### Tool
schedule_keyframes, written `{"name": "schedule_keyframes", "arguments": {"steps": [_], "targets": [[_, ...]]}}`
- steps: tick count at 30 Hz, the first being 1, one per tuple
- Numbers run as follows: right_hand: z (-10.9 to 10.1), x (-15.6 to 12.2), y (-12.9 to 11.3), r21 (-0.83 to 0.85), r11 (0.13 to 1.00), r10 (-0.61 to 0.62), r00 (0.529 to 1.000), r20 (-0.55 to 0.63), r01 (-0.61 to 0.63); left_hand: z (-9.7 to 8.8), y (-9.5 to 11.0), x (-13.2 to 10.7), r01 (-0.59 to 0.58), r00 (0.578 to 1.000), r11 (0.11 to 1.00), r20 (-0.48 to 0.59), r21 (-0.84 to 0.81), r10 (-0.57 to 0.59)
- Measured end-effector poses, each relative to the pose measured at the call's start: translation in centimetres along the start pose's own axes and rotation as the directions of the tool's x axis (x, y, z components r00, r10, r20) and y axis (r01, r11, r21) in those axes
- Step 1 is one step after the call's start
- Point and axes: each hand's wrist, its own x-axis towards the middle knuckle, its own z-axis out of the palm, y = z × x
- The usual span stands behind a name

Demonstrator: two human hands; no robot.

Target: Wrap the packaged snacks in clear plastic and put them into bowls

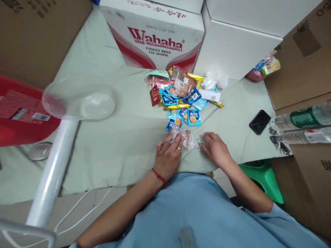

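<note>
A snack packet in clear, crinkled plastic wrap (186, 143), reddish-brown inside, lies near the table's front edge. My left hand (168, 153), with a ring and a red cord bracelet, rests its bent fingers over the packet's left part and holds it against the cloth; its thumb is hidden. At the other end, my right hand (216, 148) has its thumb and fingers closed on the loose plastic. Just behind lie several blue snack sachets (193, 117), gold-wrapped sticks (177, 106), a dark red packet (154, 95) and a clear pack of brown food (184, 85).
A Wahaha water carton (160, 38) and white boxes (232, 48) line the back. Leftward are a clear plastic tub (55, 100), a plastic film roll (53, 172) and a red container (23, 113). Rightward lie a phone (260, 122), keys (280, 143) and bottles (302, 117); a green stool (269, 182) stands below.
</note>
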Motion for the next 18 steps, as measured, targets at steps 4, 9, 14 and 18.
{"name": "schedule_keyframes", "arguments": {"steps": [4, 9, 14, 18], "targets": [[-2.3, 2.5, -2.2, 0.241, 0.969, -0.080, 0.991, 0.109, 0.052, -0.1, 0.1, 0.3, -0.010, 0.999, 1.000, 0.034, -0.009, 0.010], [-1.7, 6.1, -7.6, 0.365, 0.896, -0.286, 0.957, 0.041, 0.252, -0.2, 0.1, 1.2, -0.070, 0.990, 0.997, 0.121, 0.034, 0.066], [0.8, 6.8, -10.8, 0.249, 0.924, -0.325, 0.939, 0.115, 0.290, -1.9, -1.9, 0.8, -0.065, 0.968, 0.980, 0.225, -0.186, 0.107], [1.9, 6.3, -11.5, 0.265, 0.881, -0.424, 0.903, 0.071, 0.392, -5.6, -3.8, -0.2, 0.053, 0.944, 0.877, 0.311, -0.477, 0.112]]}}
